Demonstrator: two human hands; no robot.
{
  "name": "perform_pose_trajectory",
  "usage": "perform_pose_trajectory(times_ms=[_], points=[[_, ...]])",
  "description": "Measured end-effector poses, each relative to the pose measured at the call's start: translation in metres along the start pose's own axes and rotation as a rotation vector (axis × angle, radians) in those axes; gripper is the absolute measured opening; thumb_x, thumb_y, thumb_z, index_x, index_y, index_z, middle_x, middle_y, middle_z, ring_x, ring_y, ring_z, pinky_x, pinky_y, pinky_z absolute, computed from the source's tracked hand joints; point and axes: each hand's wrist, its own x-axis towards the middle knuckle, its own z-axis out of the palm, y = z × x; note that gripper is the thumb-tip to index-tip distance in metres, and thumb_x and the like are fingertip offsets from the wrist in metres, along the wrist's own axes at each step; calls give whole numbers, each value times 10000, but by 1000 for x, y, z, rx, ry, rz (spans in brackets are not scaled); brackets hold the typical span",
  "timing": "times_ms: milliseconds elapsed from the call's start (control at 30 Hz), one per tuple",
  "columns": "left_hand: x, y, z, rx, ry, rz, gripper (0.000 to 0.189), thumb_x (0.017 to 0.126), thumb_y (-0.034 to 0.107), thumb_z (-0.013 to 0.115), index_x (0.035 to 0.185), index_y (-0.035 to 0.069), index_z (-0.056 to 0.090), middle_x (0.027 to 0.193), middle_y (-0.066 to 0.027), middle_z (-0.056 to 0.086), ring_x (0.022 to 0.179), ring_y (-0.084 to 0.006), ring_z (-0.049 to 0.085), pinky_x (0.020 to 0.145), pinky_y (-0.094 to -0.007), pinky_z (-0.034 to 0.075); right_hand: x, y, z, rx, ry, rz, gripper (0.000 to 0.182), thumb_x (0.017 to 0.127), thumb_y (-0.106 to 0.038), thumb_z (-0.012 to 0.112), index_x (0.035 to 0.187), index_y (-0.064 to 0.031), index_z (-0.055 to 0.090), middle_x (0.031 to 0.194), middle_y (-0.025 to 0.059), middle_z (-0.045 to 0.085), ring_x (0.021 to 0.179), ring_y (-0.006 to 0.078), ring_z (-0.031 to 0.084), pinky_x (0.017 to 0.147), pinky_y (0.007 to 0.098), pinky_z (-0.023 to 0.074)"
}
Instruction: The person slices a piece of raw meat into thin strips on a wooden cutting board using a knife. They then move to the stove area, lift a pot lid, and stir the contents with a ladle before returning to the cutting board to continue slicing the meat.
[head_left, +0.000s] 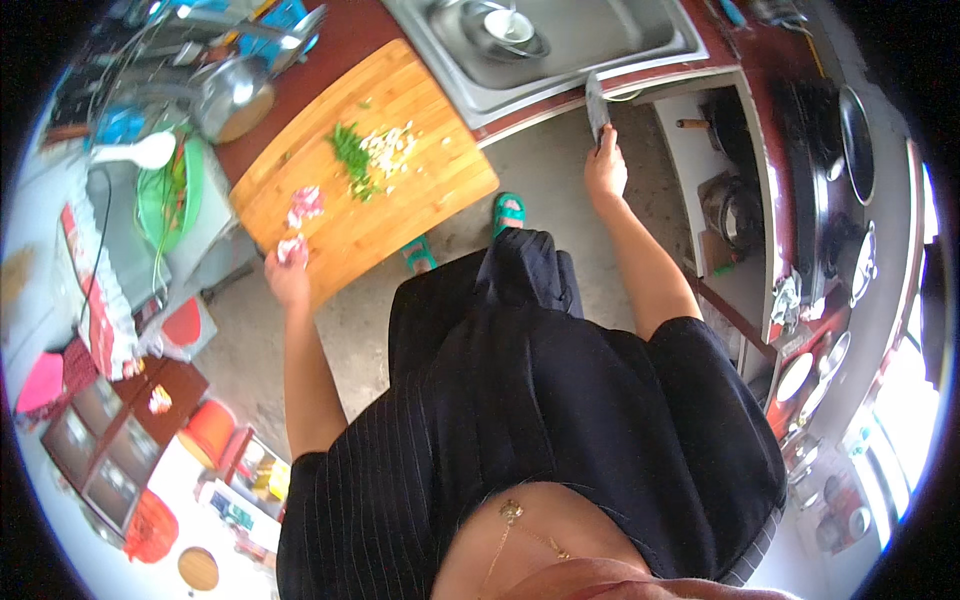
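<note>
My left hand (288, 279) grips a piece of raw meat (292, 248) at the near left corner of a wooden cutting board (442, 180). Another small heap of pink meat (305, 204) lies on the board just beyond it. Chopped green herbs (349, 150) and chopped white pieces, perhaps garlic (390, 148), lie side by side around the board's middle. My right hand (606, 169) holds a kitchen knife (596, 103) by its handle, away from the board, with the blade pointing towards the sink's front edge.
A steel sink (480, 105) with a white bowl (508, 27) lies ahead. Left of the board are a metal pan (232, 90) and a green basin (161, 202) with vegetables. An open cabinet (759, 187) with pots stands at the right. The board's near edge overhangs the floor.
</note>
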Motion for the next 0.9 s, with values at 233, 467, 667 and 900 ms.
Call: perform_pose_trajectory(times_ms=[233, 467, 667, 900], points=[[0, 14, -4, 204, -10, 96, 780, 648, 421, 859, 1272, 53, 570, 1229, -206, 586, 1146, -364, 563, 988, -453, 456, -90, -36, -50, 274, -219, -50, 338, 895, -179, 584, 1226, -111, 593, 923, 202, 691, 866, 342, 697, 748, 451, 528], [5, -10, -33, -36, -152, 324, 632, 634, 155, 846, 1203, 92, 579, 1208, -166, 548, 1117, -361, 547, 948, -444, 471, -181, -171, -45, 348, -498, -141, 389, 879, -212, 637, 1221, -27, 618, 913, 177, 703, 821, 212, 671, 764, 346, 517], [6, -19, -66, -168, -193, 402, 505, 688, 35, 799, 1141, 94, 586, 1265, -123, 527, 1153, -338, 557, 957, -420, 491, -258, -309, 4, 325, -716, -277, 368, 881, -227, 591, 1180, -13, 613, 832, 240, 663, 799, 371, 672, 736, 406, 512], [1, -46, -63, -159, -113, 582, 463, 710, -25, 722, 1130, 98, 572, 1221, -133, 534, 1134, -349, 547, 932, -421, 495, -295, -342, 53, 301, -647, -361, 293, 862, -230, 573, 1056, -13, 601, 800, 261, 642, 800, 452, 635, 712, 459, 506]])
